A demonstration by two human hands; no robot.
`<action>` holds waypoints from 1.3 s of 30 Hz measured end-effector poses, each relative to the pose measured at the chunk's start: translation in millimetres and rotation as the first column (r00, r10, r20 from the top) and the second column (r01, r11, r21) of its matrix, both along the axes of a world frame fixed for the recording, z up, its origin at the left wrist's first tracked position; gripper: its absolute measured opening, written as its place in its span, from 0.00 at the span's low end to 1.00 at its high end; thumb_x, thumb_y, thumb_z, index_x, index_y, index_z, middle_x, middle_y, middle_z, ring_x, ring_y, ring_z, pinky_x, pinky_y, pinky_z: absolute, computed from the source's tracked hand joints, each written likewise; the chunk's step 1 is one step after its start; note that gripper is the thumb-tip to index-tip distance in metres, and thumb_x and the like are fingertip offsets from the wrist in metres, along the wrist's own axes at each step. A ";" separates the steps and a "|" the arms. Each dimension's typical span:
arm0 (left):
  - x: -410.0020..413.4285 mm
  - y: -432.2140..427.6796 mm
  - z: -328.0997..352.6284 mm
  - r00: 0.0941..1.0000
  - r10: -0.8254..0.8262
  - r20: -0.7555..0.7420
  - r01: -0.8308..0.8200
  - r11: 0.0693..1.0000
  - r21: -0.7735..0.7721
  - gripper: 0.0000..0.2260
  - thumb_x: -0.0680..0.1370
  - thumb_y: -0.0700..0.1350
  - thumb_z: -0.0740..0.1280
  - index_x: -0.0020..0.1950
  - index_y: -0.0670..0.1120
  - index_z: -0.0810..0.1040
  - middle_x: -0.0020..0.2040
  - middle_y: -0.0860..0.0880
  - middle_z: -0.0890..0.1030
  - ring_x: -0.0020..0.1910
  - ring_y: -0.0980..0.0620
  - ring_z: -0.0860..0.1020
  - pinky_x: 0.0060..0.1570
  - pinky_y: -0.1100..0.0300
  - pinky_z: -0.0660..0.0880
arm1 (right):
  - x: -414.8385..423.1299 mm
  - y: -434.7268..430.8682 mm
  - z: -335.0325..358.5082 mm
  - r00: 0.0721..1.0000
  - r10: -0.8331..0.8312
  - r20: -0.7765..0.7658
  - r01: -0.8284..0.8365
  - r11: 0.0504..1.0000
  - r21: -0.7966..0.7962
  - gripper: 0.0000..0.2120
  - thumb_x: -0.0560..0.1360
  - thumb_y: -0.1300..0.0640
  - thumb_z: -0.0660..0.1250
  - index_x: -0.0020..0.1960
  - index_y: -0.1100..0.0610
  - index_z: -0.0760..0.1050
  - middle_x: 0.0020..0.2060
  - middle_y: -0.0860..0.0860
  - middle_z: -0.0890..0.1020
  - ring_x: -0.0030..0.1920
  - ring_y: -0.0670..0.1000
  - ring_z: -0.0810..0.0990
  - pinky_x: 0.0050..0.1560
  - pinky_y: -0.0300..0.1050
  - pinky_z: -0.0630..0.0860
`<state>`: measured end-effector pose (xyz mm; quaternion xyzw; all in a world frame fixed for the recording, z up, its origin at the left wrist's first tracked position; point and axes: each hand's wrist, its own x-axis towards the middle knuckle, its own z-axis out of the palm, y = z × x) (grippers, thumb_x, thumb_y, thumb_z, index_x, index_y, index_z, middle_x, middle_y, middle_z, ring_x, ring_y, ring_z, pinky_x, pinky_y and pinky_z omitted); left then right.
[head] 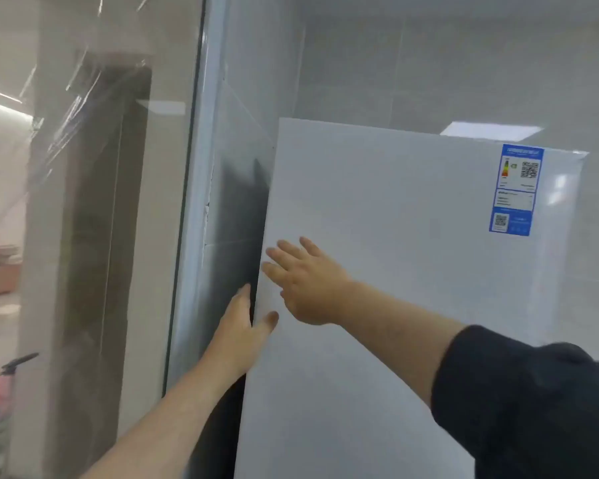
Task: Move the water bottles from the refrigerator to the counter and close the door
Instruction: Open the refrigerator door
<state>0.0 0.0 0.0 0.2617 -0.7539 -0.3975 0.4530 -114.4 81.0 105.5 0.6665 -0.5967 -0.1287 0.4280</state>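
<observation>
The refrigerator door (412,271), a tall white panel with a blue label (515,188) near its upper right corner, fills the middle of the view and looks shut or nearly so. It is probably a stiff, fairly heavy slab held by a seal, smooth and slippery on its face, so the best hold is its left edge. The left hand (244,326) grips that edge, fingers hooked out of sight into the dark gap and thumb lying on the front. The right hand (305,281) is spread open, fingers splayed, flat against or just off the face; which, I cannot tell. The water bottles are not visible, presumably inside, and no counter shows. A glass partition (101,202) with loose plastic film stands to the left. The picture is blurred.
</observation>
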 end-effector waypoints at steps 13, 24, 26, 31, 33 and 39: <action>-19.6 -39.1 -4.1 0.990 -0.113 -0.084 0.109 0.993 -0.047 0.18 0.73 0.60 0.64 0.59 0.55 0.73 0.53 0.50 0.80 0.50 0.52 0.80 0.47 0.51 0.80 | 10.5 -54.8 23.2 0.970 -0.051 -0.239 0.045 0.998 -0.033 0.28 0.78 0.40 0.53 0.73 0.53 0.66 0.74 0.54 0.66 0.76 0.58 0.52 0.71 0.68 0.36; 60.2 90.1 -15.1 0.990 0.089 0.106 -0.049 0.942 -0.331 0.40 0.75 0.63 0.62 0.78 0.60 0.40 0.62 0.63 0.63 0.57 0.62 0.70 0.53 0.64 0.72 | 41.1 70.3 -5.7 0.939 0.284 0.194 -0.185 0.894 -0.409 0.44 0.73 0.35 0.60 0.78 0.60 0.51 0.79 0.58 0.49 0.78 0.57 0.43 0.75 0.58 0.46; 74.8 120.6 -19.8 0.996 0.041 0.075 -0.011 0.930 -0.367 0.35 0.75 0.61 0.61 0.74 0.68 0.43 0.60 0.70 0.63 0.58 0.66 0.70 0.51 0.69 0.70 | 47.8 105.1 -15.7 0.896 0.317 0.311 -0.142 0.868 -0.476 0.43 0.74 0.36 0.58 0.79 0.58 0.48 0.79 0.57 0.46 0.78 0.55 0.40 0.75 0.58 0.43; 101.9 209.2 3.0 0.974 -0.137 -0.181 0.083 0.957 -0.278 0.27 0.76 0.57 0.58 0.74 0.66 0.54 0.71 0.77 0.55 0.72 0.74 0.53 0.70 0.66 0.54 | 60.3 211.5 -21.8 0.739 0.408 0.536 -0.090 0.849 -0.522 0.36 0.77 0.37 0.48 0.78 0.47 0.38 0.78 0.50 0.37 0.76 0.48 0.32 0.75 0.55 0.37; 104.7 255.9 20.5 0.940 -0.257 -0.226 0.200 0.948 -0.249 0.26 0.77 0.58 0.57 0.74 0.62 0.55 0.74 0.69 0.56 0.72 0.72 0.53 0.67 0.74 0.53 | 61.5 250.9 -24.3 0.682 0.434 0.589 -0.074 0.842 -0.535 0.35 0.77 0.36 0.47 0.78 0.46 0.37 0.77 0.47 0.35 0.75 0.45 0.31 0.75 0.53 0.38; 91.8 375.9 37.2 0.930 -0.359 -0.077 0.312 0.883 -0.349 0.26 0.74 0.67 0.54 0.72 0.64 0.60 0.76 0.66 0.56 0.73 0.73 0.51 0.61 0.82 0.51 | 65.3 369.0 -24.2 0.702 0.446 0.555 -0.064 0.816 -0.575 0.36 0.77 0.37 0.48 0.76 0.49 0.34 0.77 0.47 0.38 0.75 0.42 0.34 0.75 0.42 0.40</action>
